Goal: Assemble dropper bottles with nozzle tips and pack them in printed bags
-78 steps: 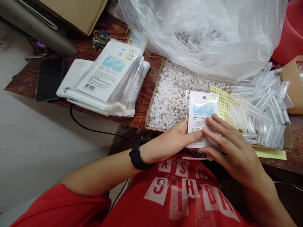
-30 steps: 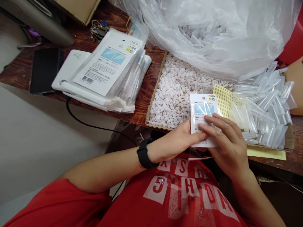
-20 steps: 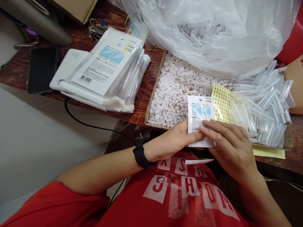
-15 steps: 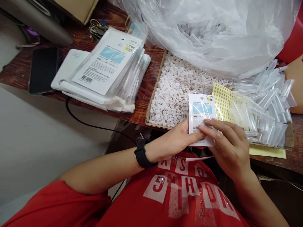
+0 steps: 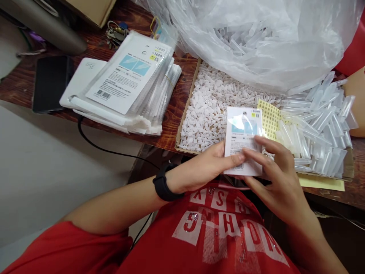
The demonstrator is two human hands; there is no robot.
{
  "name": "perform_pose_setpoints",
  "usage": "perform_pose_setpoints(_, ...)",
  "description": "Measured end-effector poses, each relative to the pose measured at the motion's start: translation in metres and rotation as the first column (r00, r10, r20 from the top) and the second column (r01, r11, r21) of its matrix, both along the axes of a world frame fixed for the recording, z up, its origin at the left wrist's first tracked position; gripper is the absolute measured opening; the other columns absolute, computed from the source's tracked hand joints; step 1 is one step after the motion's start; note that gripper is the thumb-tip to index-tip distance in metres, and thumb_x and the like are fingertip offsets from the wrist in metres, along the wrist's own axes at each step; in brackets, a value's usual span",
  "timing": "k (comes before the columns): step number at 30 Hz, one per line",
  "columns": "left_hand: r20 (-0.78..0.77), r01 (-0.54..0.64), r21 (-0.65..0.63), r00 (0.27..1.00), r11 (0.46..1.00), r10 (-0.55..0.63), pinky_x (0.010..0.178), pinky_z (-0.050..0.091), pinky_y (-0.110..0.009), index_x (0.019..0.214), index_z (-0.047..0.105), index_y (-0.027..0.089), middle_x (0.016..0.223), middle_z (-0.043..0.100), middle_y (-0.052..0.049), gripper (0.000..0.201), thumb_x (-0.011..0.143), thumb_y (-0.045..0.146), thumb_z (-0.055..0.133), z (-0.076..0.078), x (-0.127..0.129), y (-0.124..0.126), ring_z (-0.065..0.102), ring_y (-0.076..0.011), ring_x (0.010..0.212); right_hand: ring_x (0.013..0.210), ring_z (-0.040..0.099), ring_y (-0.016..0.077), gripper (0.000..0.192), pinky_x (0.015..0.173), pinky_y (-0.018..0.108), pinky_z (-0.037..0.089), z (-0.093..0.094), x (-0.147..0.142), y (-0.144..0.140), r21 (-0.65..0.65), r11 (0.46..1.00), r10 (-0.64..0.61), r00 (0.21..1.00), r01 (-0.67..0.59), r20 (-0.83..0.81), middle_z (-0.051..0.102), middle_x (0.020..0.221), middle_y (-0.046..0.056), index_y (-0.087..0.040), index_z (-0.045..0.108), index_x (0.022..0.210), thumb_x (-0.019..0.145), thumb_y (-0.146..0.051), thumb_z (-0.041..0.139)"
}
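Note:
A small clear packet with a white printed card is held between both hands just above the table's near edge. My left hand, with a black watch on its wrist, grips the packet's lower left side, thumb on the front. My right hand has its fingers pressed flat on the packet's lower front. Behind the packet lies a yellow sticker sheet.
A shallow cardboard tray holds several small white caps and clear plastic tubes. A big clear bag of tubes sits behind. At left are a stack of packets, a white device, a black phone and keys.
The packet has shifted slightly up and tilted while my right fingers slide across its front. The loose white strip seen below the packet is no longer visible.

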State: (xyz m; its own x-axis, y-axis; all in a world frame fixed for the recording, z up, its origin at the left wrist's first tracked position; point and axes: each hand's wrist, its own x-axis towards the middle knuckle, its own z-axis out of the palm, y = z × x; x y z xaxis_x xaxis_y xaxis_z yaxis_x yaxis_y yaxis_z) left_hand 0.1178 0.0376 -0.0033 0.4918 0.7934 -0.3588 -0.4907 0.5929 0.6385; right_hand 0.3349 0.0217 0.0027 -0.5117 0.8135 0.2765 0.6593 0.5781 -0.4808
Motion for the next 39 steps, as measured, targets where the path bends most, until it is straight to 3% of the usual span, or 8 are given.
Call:
perform_pose_setpoints(4,-0.082,0.044,-0.027,0.996,0.999,-0.046,0.087,0.063,-0.033,0.134,0.073,0.021,0.137,0.077,-0.011,0.044,0.093,0.032,0.085,0.013,-0.009,0.008,0.075,-0.0251,0.114,0.123,0.069,0.0258,0.062,0.098,0.04,0.065,0.005,0.014,-0.005,-0.228,0.966,-0.173,0.957,0.12,-0.234,0.063,0.139,0.01,-0.035,0.053,0.156,0.099,-0.029,0.075)
perform_pose_setpoints(9,-0.093,0.155,-0.014,0.983,0.988,-0.155,0.075,0.064,-0.028,0.139,0.069,0.022,0.137,0.076,-0.012,0.054,0.091,0.039,0.087,0.015,-0.008,0.007,0.076,-0.0236,0.107,0.074,0.074,0.0124,0.047,0.063,0.021,0.065,-0.002,0.007,-0.007,-0.515,0.857,-0.29,0.832,0.007,-0.472,0.075,0.095,0.0,-0.033,0.06,0.148,0.103,-0.025,0.07)
perform_pose_setpoints(12,-0.054,0.164,-0.006,0.985,0.986,-0.164,0.08,0.065,-0.03,0.151,0.059,0.024,0.145,0.071,-0.013,0.058,0.098,0.037,0.08,0.011,-0.01,0.002,0.076,-0.0239,0.112,0.066,0.071,0.0104,0.036,0.059,0.02,0.063,-0.003,0.007,-0.007,-0.61,0.789,-0.428,0.771,0.065,-0.472,0.075,0.086,-0.003,-0.036,0.072,0.133,0.099,-0.027,0.076)
perform_pose_setpoints(17,-0.047,0.18,-0.05,0.982,0.982,-0.182,0.084,0.067,-0.031,0.164,0.042,0.025,0.13,0.078,-0.014,0.063,0.107,0.037,0.067,0.006,-0.012,-0.006,0.081,-0.0208,0.099,0.069,0.071,0.0088,0.022,0.069,0.023,0.066,-0.003,0.014,-0.007,-0.639,0.757,-0.483,0.776,0.137,-0.405,0.081,0.111,-0.001,-0.039,0.083,0.117,0.097,-0.032,0.08)
perform_pose_setpoints(24,-0.206,0.075,0.018,0.976,0.997,-0.069,0.075,0.067,-0.027,0.174,-0.01,0.039,0.086,0.083,0.002,0.111,0.102,0.036,0.075,0.004,-0.015,-0.009,0.084,-0.0217,0.085,0.067,0.077,0.015,0.025,0.065,0.026,0.068,0.001,0.011,-0.008,-0.803,0.593,-0.48,0.773,-0.062,-0.414,0.079,0.077,-0.002,-0.037,0.082,0.119,0.094,-0.039,0.082)
perform_pose_setpoints(33,-0.142,0.162,-0.026,0.976,0.986,-0.164,0.081,0.065,-0.022,0.162,0.054,0.032,0.096,0.086,-0.002,0.056,0.107,0.023,0.064,0.009,-0.017,-0.003,0.084,-0.016,0.088,0.065,0.076,0.0134,0.019,0.062,0.024,0.067,-0.011,0.026,-0.003,-0.67,0.742,-0.365,0.853,0.025,-0.373,0.081,0.083,-0.001,-0.034,0.083,0.117,0.099,-0.035,0.077)
perform_pose_setpoints(37,-0.223,0.188,0.032,0.959,0.982,-0.176,0.086,0.062,-0.022,0.161,0.054,0.034,0.097,0.086,-0.001,0.058,0.106,0.02,0.065,0.013,-0.019,0.002,0.083,-0.0152,0.097,0.082,0.075,0.0186,0.022,0.068,0.032,0.064,0.003,0.023,0.001,-0.283,0.951,-0.19,0.959,0.126,-0.212,0.076,0.098,0.005,-0.032,0.08,0.12,0.099,-0.027,0.075)
perform_pose_setpoints(39,-0.289,0.183,0.095,0.946,0.979,-0.149,0.086,0.06,-0.02,0.157,0.059,0.035,0.098,0.084,0.001,0.054,0.106,0.021,0.065,0.015,-0.018,0.003,0.081,-0.0135,0.097,0.085,0.071,0.0193,0.02,0.073,0.035,0.06,0.011,0.016,0.002,-0.066,0.996,-0.067,0.989,0.058,-0.129,0.072,0.098,0.005,-0.029,0.078,0.116,0.097,-0.022,0.077)
